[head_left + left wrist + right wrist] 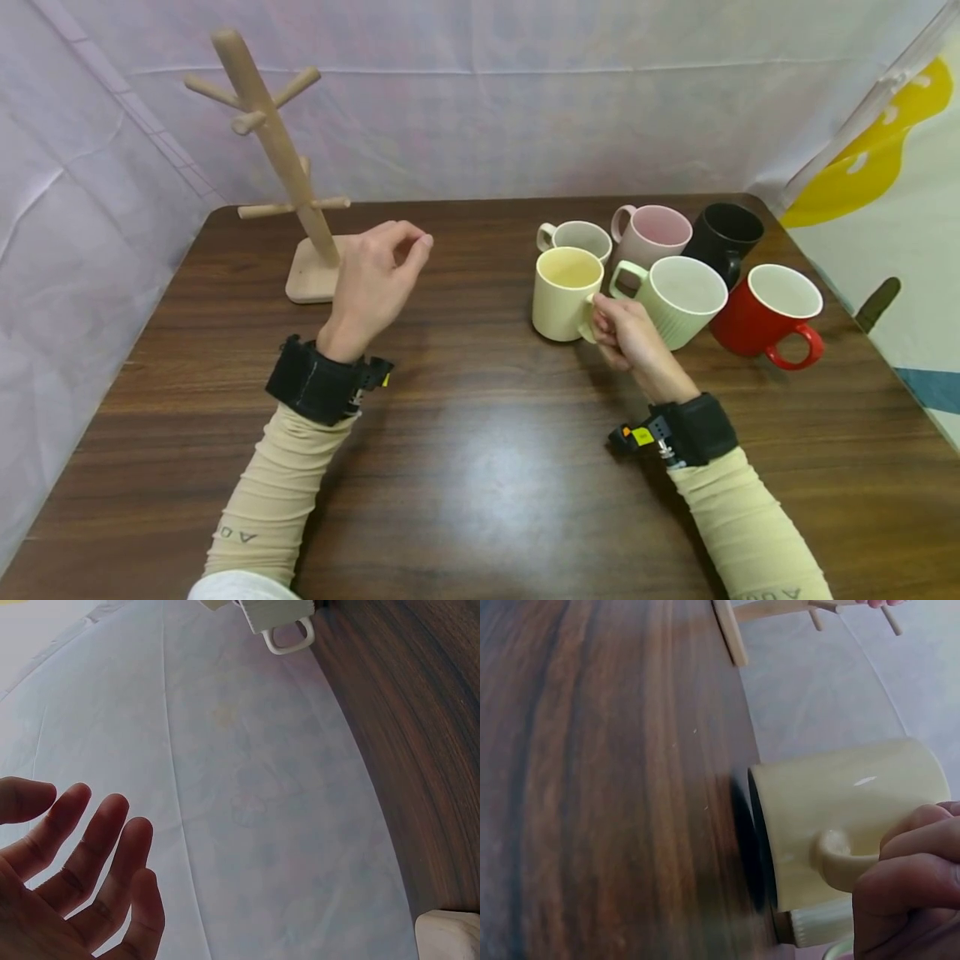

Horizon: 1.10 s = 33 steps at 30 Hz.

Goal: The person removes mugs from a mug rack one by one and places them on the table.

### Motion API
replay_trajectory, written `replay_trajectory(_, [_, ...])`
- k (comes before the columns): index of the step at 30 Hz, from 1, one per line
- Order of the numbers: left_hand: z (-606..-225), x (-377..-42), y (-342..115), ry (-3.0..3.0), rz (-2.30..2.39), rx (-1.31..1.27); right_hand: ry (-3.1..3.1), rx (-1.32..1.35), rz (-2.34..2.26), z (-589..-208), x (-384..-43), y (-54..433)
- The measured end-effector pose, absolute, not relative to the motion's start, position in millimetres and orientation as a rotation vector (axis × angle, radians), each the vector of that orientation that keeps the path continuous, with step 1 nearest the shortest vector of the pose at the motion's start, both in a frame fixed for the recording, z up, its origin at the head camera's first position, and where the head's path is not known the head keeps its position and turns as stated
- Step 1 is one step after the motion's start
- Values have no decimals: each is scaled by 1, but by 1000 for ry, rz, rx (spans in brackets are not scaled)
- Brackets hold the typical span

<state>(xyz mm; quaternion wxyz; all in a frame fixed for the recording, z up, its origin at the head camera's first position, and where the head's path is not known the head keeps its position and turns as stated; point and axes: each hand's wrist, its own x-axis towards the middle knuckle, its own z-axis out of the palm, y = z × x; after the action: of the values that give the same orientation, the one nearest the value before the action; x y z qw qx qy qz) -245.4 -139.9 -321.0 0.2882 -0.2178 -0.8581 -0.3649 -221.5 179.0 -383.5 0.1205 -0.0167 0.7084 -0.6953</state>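
Note:
My right hand (632, 340) grips the handle of a pale yellow mug (564, 304), which stands upright. In the right wrist view the fingers (915, 881) curl round that handle, and a dark shadow lies beside the mug's base; I cannot tell whether the base touches the table. My left hand (372, 287) hovers in front of the wooden mug tree (281, 158) with nothing in it. Its fingers are loosely bent in the left wrist view, thumb apart from them. No mug hangs on the tree's pegs.
Close around the yellow mug stand a white mug (581, 237), a pink mug (651, 237), a black mug (722, 237), a pale green ribbed mug (678, 304) and a red mug (757, 321). The brown wooden table (480, 467) meets a white cloth backdrop (480, 108) behind.

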Motion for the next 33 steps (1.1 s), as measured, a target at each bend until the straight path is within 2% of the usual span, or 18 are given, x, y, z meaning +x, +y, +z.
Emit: replay_trajectory(33, [-320,-245,-140,-2293,-972,-591,2078,-84,-1973,-392,-224,185])
